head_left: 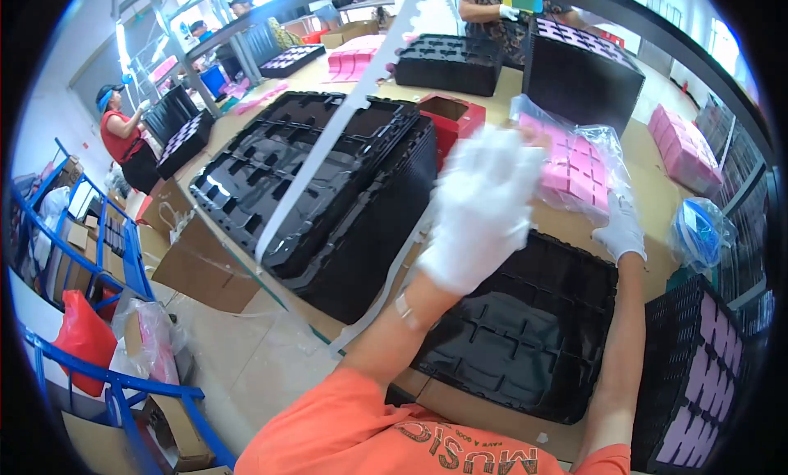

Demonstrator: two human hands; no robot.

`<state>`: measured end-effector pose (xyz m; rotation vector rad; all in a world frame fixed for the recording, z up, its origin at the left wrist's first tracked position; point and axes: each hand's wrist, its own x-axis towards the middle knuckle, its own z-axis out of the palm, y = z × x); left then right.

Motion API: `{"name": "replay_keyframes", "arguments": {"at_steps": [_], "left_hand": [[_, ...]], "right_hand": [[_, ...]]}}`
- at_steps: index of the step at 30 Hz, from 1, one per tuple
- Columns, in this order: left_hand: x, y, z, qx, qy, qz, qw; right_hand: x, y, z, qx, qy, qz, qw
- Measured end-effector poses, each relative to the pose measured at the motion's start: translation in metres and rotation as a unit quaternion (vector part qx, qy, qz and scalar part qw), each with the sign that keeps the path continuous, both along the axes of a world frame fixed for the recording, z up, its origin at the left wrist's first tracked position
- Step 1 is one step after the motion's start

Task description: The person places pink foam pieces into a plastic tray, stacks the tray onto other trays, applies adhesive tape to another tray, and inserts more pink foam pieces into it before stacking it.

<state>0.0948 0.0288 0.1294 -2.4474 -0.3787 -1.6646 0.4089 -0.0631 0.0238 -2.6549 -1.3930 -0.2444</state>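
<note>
Both my hands wear white gloves. My left hand is raised over the table, just left of a clear plastic bag of pink moulded pieces. It is blurred, its fingers are partly hidden, and I cannot see whether it holds anything. At the bag's near right edge, my right hand grips the plastic, with its thumb out to the left. Below my hands, between my forearms, lies a shiny black moulded tray with cross-shaped recesses.
A tall stack of black trays stands left, beside a red box. Pink pieces and a bagged blue roll lie right. A black crate with lilac pieces stands near right. Co-workers, including a person in red, stand beyond.
</note>
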Motion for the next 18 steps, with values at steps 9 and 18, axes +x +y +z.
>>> {"name": "replay_keyframes", "arguments": {"at_steps": [9,18], "left_hand": [[-0.137,0.133,0.06,-0.383,0.061,0.153,0.909],[-0.183,0.033,0.099,-0.551,-0.094,-0.079,0.825]], "right_hand": [[-0.18,0.024,0.171,0.553,-0.138,0.266,0.778],[-0.179,0.102,0.322,0.312,-0.456,0.225,0.802]]}}
